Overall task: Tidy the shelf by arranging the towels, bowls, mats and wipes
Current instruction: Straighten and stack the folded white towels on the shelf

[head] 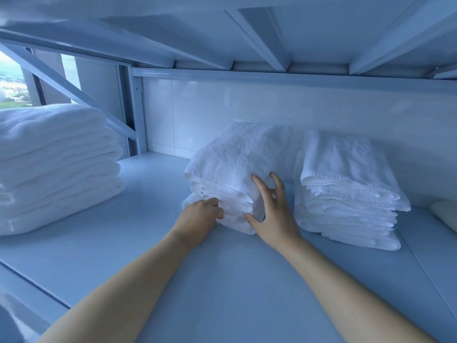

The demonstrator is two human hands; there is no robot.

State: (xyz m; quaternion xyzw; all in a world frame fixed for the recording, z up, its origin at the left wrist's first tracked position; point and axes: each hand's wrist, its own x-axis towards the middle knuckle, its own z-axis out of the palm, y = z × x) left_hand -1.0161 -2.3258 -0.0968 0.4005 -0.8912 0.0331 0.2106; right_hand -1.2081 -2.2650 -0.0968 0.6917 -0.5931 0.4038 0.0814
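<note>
A stack of small folded white towels (235, 164) stands mid-shelf, leaning a little. My left hand (201, 215) has curled fingers tucked into the folds at the stack's lower front. My right hand (270, 209) lies spread against the stack's front right corner, fingers straight, thumb at the bottom edge. A second stack of small white towels (346, 189) stands just to the right, apart from both hands. A taller pile of large white towels (54, 164) sits at the far left.
The white shelf board (222, 280) runs under everything, and the upper shelf's underside (247, 33) hangs low overhead. A diagonal brace (74, 92) and upright post stand at the back left. A pale cream object (445, 215) shows at the right edge.
</note>
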